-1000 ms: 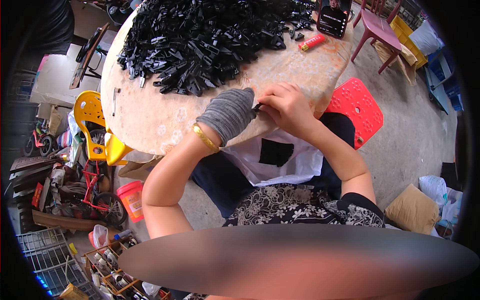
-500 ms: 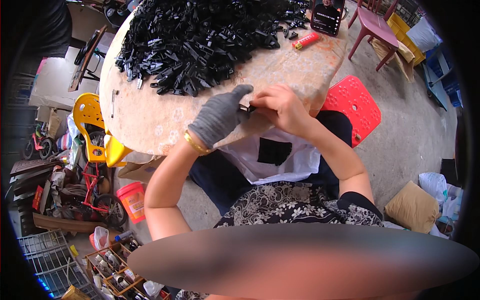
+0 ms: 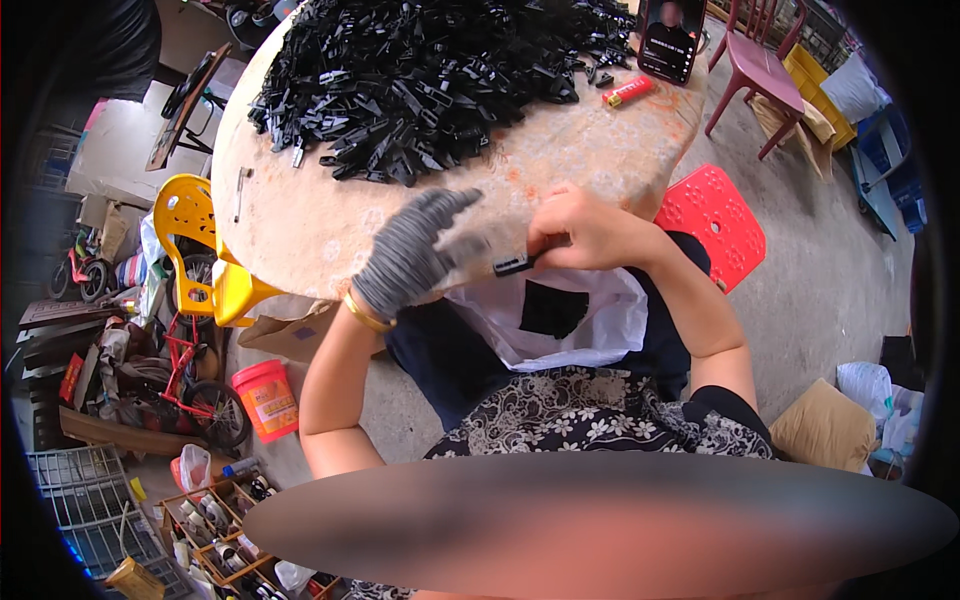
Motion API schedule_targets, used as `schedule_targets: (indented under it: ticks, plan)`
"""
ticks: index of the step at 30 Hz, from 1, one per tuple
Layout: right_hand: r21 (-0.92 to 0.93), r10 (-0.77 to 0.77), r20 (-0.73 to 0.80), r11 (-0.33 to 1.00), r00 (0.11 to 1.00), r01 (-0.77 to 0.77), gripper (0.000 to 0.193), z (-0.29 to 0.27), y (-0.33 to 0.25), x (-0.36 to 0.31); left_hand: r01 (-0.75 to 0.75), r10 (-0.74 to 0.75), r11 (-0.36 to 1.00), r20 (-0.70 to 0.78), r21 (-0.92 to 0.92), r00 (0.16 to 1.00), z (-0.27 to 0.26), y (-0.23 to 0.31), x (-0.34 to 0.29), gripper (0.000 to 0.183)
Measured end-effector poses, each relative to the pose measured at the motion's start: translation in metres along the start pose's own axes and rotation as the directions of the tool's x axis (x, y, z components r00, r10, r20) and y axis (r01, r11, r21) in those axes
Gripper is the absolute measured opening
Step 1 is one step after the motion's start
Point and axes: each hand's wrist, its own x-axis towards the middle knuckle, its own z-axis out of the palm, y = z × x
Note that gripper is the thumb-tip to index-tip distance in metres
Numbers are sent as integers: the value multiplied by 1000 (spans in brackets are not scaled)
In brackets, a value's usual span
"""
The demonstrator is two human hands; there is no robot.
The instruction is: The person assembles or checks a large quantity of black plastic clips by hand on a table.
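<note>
My left hand, in a grey knitted glove, hovers over the table's near edge. Its fingers are spread, and nothing shows between them. Close beside it, my bare right hand is closed on a small black plastic part, which juts out to the left from the fingertips. A large heap of similar black plastic parts covers the far side of the round table, which has a patterned beige cloth. Below my hands, a white plastic bag lies open on my lap, with a black patch in it.
A red lighter-shaped item and a phone are at the table's far right. A small silver stick lies at the left. Around stand a red stool, a yellow chair, a red bucket and a maroon chair.
My left hand has drawn away to the left and its fingers have spread. The black part stays in my right hand, now lower and more exposed. The view has shifted slightly.
</note>
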Motion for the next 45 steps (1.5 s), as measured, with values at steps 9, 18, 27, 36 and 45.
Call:
schedule_targets:
  ticks: [9, 18, 27, 36, 45]
  plan:
    - [-253, 43, -290, 960, 956, -120, 17, -7, 20, 49, 299, -118, 832, -377, 468, 918, 4, -66, 35, 37]
    - [-487, -79, -473, 853, 878, -185, 17, 6, 56, 79, 233, -149, 959, -416, 159, 897, 18, -57, 16, 33]
    - [-482, -153, -331, 876, 931, -27, 18, 10, 31, 34, 109, -143, 989, -469, -99, 871, 23, -34, -7, 23]
    - [-217, -16, -312, 975, 950, -55, 29, 19, 15, 28, 37, 13, 979, -238, 203, 971, 27, 1, -8, 25]
    - [-284, -95, -299, 959, 950, 7, 29, 18, 14, 27, 29, 17, 958, -157, 286, 987, 22, 3, -2, 25]
